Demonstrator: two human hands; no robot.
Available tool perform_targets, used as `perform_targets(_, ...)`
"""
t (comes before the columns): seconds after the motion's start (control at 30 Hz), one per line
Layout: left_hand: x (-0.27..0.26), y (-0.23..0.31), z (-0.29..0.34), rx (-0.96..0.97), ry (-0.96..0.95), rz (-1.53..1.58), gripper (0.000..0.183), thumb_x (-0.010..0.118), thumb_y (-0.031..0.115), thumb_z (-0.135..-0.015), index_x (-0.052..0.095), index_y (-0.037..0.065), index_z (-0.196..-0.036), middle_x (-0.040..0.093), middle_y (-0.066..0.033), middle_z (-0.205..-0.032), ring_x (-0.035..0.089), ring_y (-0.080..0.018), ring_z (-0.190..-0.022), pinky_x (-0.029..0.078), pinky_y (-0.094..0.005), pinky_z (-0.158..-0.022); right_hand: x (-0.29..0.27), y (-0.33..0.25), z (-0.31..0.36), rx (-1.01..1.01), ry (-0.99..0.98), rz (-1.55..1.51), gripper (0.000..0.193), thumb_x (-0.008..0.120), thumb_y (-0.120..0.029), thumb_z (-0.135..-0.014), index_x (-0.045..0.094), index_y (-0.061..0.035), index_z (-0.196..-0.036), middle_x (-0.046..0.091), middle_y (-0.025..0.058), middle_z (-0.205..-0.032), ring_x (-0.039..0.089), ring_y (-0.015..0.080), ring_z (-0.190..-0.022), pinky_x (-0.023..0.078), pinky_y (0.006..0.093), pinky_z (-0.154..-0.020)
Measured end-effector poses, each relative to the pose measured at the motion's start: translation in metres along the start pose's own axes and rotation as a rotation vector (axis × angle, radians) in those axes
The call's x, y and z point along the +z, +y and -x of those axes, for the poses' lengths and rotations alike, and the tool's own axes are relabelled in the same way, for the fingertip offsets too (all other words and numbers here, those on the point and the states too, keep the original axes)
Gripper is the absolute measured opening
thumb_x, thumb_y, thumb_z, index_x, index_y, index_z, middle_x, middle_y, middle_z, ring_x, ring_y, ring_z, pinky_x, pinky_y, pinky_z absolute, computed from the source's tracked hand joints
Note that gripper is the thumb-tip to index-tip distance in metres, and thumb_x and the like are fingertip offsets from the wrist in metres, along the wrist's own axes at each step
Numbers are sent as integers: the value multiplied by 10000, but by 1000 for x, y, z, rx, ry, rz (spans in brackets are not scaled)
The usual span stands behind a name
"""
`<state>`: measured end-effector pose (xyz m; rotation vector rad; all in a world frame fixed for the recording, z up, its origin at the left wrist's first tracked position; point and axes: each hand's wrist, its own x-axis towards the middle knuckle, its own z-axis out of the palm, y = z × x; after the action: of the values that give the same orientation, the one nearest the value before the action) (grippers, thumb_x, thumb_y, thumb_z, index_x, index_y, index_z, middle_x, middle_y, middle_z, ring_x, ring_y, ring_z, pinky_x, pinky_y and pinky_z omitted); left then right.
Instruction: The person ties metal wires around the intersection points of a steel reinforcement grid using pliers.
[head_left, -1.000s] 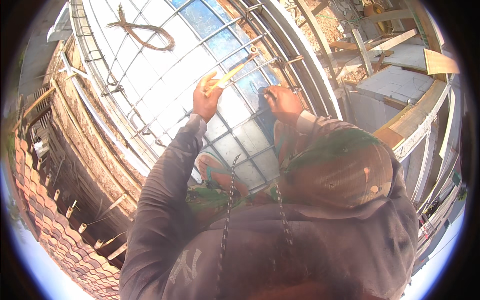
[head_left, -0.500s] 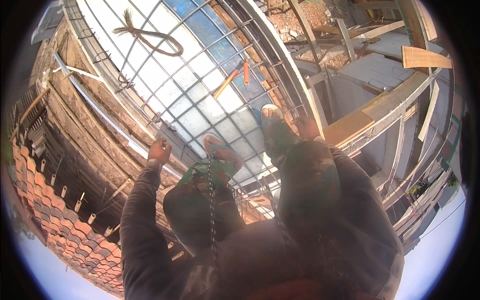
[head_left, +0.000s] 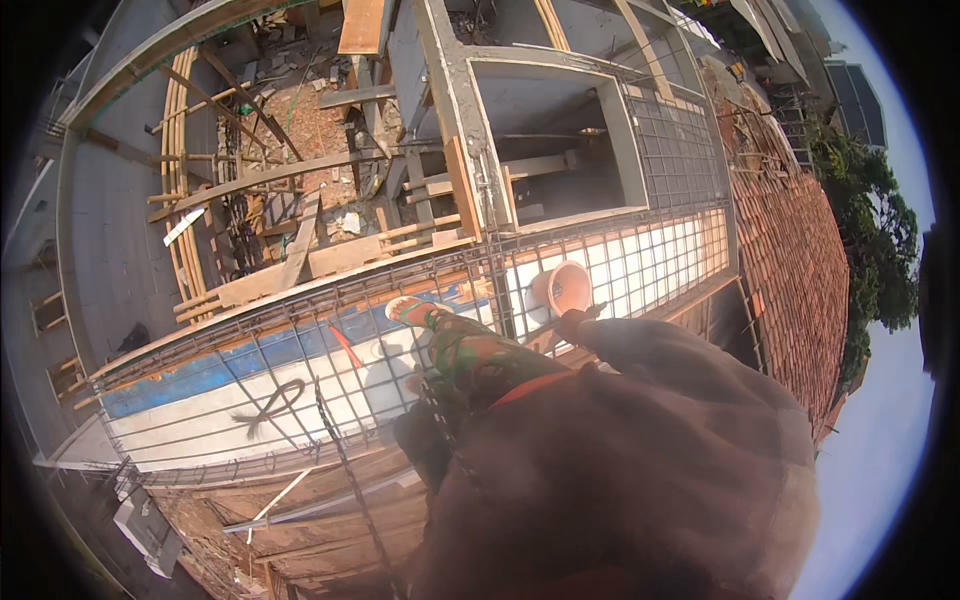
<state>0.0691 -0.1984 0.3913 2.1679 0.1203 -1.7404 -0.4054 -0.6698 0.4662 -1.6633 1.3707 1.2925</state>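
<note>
My right hand [head_left: 574, 326] is stretched out over the rebar mesh, just beside the rim of a light orange bucket [head_left: 569, 287]. Its fingers are small and dark, so I cannot tell whether they touch or grip anything. The bucket sits tilted on the mesh, its round mouth showing. A tool with orange handles [head_left: 346, 346] lies on the mesh left of my foot. Farther left lies a looped bundle of thin tie wire [head_left: 272, 408]. My left hand does not show.
Crossed rebar mesh [head_left: 640, 255] runs over white and blue sheets underfoot. Beyond it, concrete beams [head_left: 465, 140] frame open drops with rubble [head_left: 320, 150] and timber below. Bamboo poles [head_left: 178, 190] stand at left. A tiled roof [head_left: 790, 270] slopes away at right.
The view has swung to the right, bringing the bucket and the roof on the right into sight. My right hand is now out by the bucket. My left hand has left the view.
</note>
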Motion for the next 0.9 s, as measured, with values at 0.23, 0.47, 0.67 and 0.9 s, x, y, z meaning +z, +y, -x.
perform_targets(0.23,-73,139,-29,179,-9,29,312,600,273,-973,615,117,-1243,693,-112,-1096,670,-297,-955,516,-405,-739,-20,-101,59,-170,277,-499,278,571,-237,-915,764,-58,-1006,742,171,-1099,707,388,-1022,571,489,-878)
perform_targets(0.47,-77,218,-49,311,-256,-40,324,601,307,-986,591,138,-1263,676,-85,-1112,664,-285,-916,507,-394,-673,126,-61,78,-173,420,-70,235,649,-147,-878,770,-91,-1072,761,148,-1054,720,347,-1067,587,461,-871)
perform_targets(0.67,-69,217,-28,390,-268,-341,326,607,310,-984,588,141,-1263,672,-84,-1111,665,-285,-908,510,-397,-660,217,-19,108,123,238,-165,281,669,-180,-866,799,-105,-1103,767,151,-1094,728,359,-1062,591,480,-864)
perform_targets(0.9,-55,246,-19,448,-243,-610,323,617,300,-975,595,135,-1252,674,-94,-1102,670,-289,-913,521,-406,-670,237,-37,138,150,198,-284,254,648,-192,-874,803,-114,-1059,768,147,-1091,731,353,-1043,582,487,-880)
